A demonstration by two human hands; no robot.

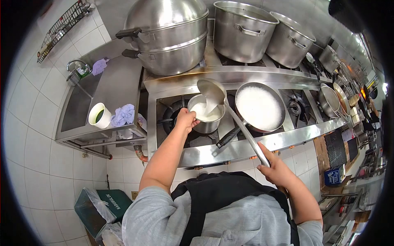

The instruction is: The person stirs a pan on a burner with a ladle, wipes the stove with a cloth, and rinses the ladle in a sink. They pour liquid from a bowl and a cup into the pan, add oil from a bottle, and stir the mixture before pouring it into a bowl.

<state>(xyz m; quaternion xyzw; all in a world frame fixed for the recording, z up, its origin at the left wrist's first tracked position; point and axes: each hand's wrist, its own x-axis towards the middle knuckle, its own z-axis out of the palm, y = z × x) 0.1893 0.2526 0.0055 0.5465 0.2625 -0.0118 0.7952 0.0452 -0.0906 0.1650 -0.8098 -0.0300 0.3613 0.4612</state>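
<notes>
My right hand [274, 167] is closed around the long handle of a metal ladle [248, 132]. The ladle's bowl tilts over a small steel pot [206, 126], and white liquid [212, 104] runs from it into the pot, which has white liquid inside. With fingers closed, my left hand [186, 120] holds the pot at its left side; whether by rim or handle is hidden. To the right, a frying pan [228, 137] full of white, foamy liquid sits on the stove, its black handle pointing toward me.
Behind the stove stand a large domed steamer [172, 53] and tall stockpots [244, 39]. A bare burner [296, 108] lies right of the pan. At left, a sink counter [117, 84] bears a white cup [99, 115] and purple cloths [123, 115]. A green bin [113, 201] is below.
</notes>
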